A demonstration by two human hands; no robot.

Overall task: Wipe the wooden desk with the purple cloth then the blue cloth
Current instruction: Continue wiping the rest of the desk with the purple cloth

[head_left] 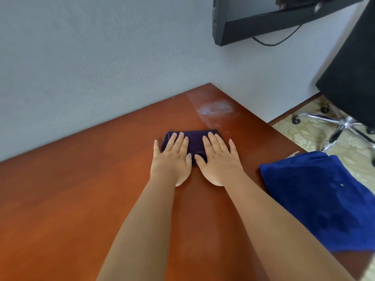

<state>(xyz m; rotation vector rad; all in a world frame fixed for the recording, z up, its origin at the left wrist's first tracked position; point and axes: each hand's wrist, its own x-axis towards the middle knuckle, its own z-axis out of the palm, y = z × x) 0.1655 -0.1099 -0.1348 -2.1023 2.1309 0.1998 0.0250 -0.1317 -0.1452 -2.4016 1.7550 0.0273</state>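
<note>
While both forearms reached forward over the wooden desk [71, 209], the left hand [172, 157] and the right hand [218, 157] lay flat, side by side, on the purple cloth [195, 140]. Neither hand gripped anything: the fingers were straight and slightly spread, palms down, pressing the folded cloth against the desktop, with the thumbs nearly meeting over its near edge. The heels of both palms rested on bare wood just behind the cloth, and the left little finger lay off the cloth's left edge, on the desk.

To the right of the right hand, apart from it, the blue cloth [316, 197] lay spread on the desk's right side, its outer part hanging past the edge.

Just beyond the fingertips, past the far edge of the purple cloth, a pale, dusty patch [215, 109] marked the wood near the desk's far corner.

Farther off, beyond that corner, a grey wall [91, 57] rose behind the desk. To the far right of the hands, the chrome base of an office chair [343, 126] stood on patterned carpet [308, 134]. Above it a black shelf-like fixture [253, 23] hung on the wall, a cable [274, 40] drooping beneath it.
</note>
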